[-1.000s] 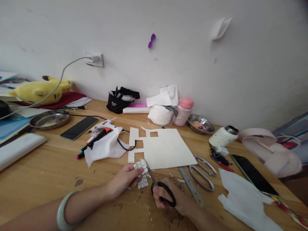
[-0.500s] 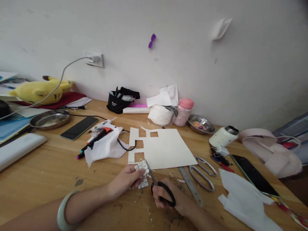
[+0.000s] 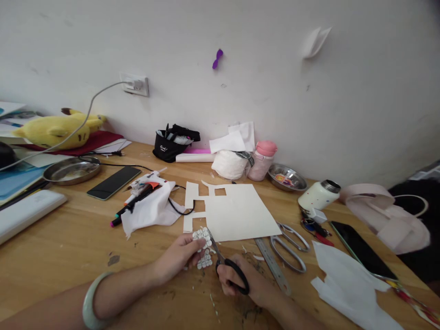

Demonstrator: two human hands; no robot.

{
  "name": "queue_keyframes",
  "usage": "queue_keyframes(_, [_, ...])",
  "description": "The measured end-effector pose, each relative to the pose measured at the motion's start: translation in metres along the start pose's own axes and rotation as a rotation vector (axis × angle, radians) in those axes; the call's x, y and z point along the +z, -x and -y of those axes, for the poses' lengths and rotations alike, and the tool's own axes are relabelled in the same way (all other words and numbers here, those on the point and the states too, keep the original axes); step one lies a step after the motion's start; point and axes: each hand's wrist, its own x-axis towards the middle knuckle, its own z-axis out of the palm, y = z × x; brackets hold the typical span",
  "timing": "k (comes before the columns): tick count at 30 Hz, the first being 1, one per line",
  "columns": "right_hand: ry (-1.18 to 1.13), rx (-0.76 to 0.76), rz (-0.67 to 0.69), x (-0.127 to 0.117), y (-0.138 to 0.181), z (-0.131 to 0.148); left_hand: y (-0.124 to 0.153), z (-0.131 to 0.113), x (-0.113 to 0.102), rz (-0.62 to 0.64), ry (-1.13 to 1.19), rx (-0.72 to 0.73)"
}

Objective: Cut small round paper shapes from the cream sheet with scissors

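Note:
My left hand (image 3: 177,257), with a pale green bangle on its wrist, pinches a small white paper cutout (image 3: 202,247) patterned with round shapes, just above the wooden table (image 3: 62,247). My right hand (image 3: 240,282) grips black-handled scissors (image 3: 227,266); their blades reach up against the right edge of the cutout. Directly behind both hands lies a cream sheet of card (image 3: 235,211) with square notches cut from its left side.
A metal ruler (image 3: 271,263) and large steel scissors (image 3: 290,245) lie to the right, then white paper (image 3: 347,284) and a phone (image 3: 364,250). On the left are a glue gun and markers on a white cloth (image 3: 147,206), another phone (image 3: 113,182) and a steel dish (image 3: 70,170).
The cutout has turned slightly in my left hand while the scissors stay at its edge. A dark shape has come in at the far right edge.

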Motion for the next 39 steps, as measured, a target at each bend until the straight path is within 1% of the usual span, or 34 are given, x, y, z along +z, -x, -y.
queue_keyframes(2, [0.016,-0.001,-0.001,0.000,0.001,0.001,0.001,-0.002,0.000,-0.044,0.001,0.012])
queue_keyframes(4, [-0.002,0.015,0.000,0.000,0.001,0.002,0.002,-0.003,0.000,-0.053,-0.002,0.032])
queue_keyframes(7, [0.003,0.029,0.020,0.000,0.000,0.003,0.001,-0.001,-0.002,-0.008,-0.005,0.053])
queue_keyframes(11, [0.011,-0.005,0.061,-0.001,0.000,0.004,-0.001,0.003,-0.003,0.025,0.008,0.056])
queue_keyframes(20, [0.050,-0.005,0.022,0.000,0.002,0.008,-0.001,0.003,-0.003,-0.007,-0.001,0.033])
queue_keyframes(23, [0.069,-0.001,0.037,0.001,0.001,0.009,0.000,0.001,-0.002,-0.014,0.012,0.038])
queue_keyframes(31, [0.084,-0.044,0.053,-0.003,-0.001,-0.002,-0.001,0.001,-0.003,-0.043,0.044,0.045])
queue_keyframes(36, [0.109,-0.018,0.044,-0.002,0.000,-0.001,-0.001,0.002,-0.003,-0.046,0.071,0.023])
queue_keyframes(39, [0.122,-0.009,0.030,-0.001,0.001,0.002,0.000,0.000,-0.002,-0.077,0.085,0.025])
